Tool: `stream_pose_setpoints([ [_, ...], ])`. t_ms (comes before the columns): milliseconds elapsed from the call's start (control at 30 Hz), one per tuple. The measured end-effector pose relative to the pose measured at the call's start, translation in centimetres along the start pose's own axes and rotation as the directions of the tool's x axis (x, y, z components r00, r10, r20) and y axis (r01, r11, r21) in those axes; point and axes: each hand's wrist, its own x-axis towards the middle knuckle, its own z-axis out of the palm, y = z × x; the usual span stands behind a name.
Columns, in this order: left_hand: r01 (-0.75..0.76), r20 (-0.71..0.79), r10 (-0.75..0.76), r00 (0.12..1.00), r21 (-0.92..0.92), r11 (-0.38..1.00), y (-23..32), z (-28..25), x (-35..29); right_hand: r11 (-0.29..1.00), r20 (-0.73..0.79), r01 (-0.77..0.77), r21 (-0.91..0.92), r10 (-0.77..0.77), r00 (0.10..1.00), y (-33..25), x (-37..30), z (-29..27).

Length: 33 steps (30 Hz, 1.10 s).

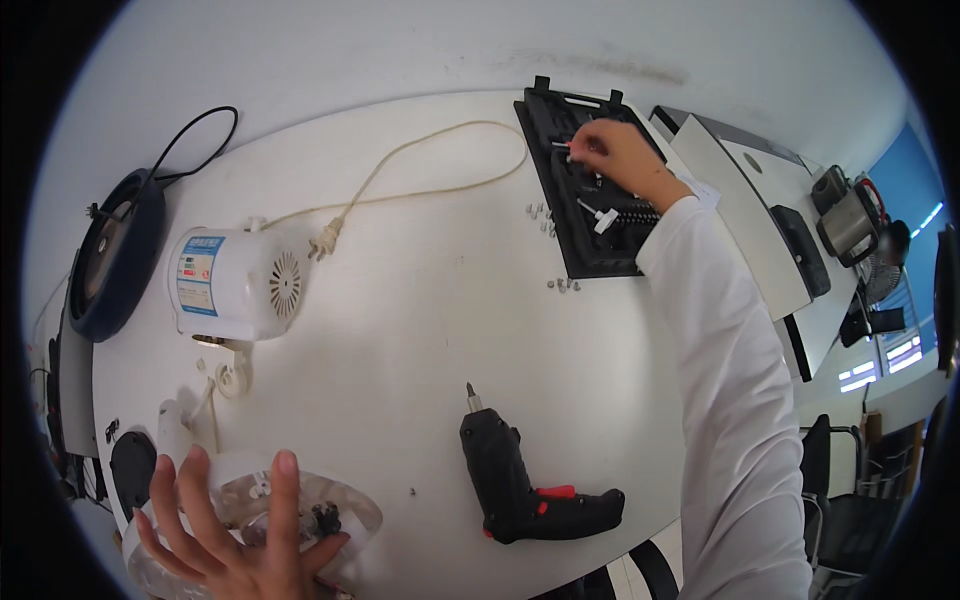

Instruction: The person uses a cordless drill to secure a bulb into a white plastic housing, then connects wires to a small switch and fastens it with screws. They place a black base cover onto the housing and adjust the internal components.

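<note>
- White table (400, 300) stands by a pale wall (400, 50).
- Left hand (255, 565), fingers spread, rests over translucent white plastic shell (352, 497), near-left corner; probably light, stiff, slippery: hold its rim.
- Right hand (625, 155) bends over black plastic tool case (575, 255), far-right corner; its grip I cannot tell.

Far left I see a round dark-blue appliance (148, 245) with a black cord (234, 125); on my right, a metal kettle (849, 222) and, nearer, a black chair (865, 525).

Head-worn fisheye (left of pair), facing down on white table (390, 300) and hands (262, 570), fairly near.
</note>
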Motion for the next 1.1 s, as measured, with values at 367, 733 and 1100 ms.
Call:
stream_pose_setpoints([
  [367, 0.004, 0.050, -0.006, 0.999, 0.040, 0.999, 0.2, -0.4, -0.4, 0.973, 0.099, -0.187, 0.135, 0.175, 0.980, -10.0, -15.2, 0.0],
  [733, -0.042, -0.008, 0.043, 0.999, 0.118, 0.992, -0.1, 0.2, -0.3, 0.841, 0.072, -0.402, 0.363, 0.404, 0.912, -7.3, -18.4, 0.3],
  [1100, -0.067, -0.018, 0.070, 0.997, 0.143, 0.987, -0.1, 0.4, -0.2, 0.850, -0.155, -0.292, 0.438, 0.392, 0.907, -7.6, -18.1, 3.0],
])
